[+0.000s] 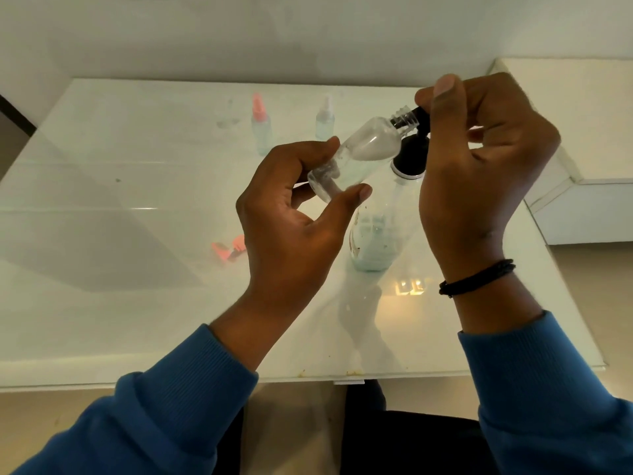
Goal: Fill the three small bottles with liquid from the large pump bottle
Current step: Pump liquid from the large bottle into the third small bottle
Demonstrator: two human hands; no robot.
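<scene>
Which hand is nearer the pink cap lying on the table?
Left. The left hand is just right of the pink cap, its edge overlapping it in view; the right hand is far to the right, at the pump nozzle.

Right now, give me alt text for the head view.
The left hand holds a small clear bottle tilted, its open neck at the black nozzle of the large pump bottle, whose pump head the right hand grips. Two capped small bottles stand behind.
</scene>
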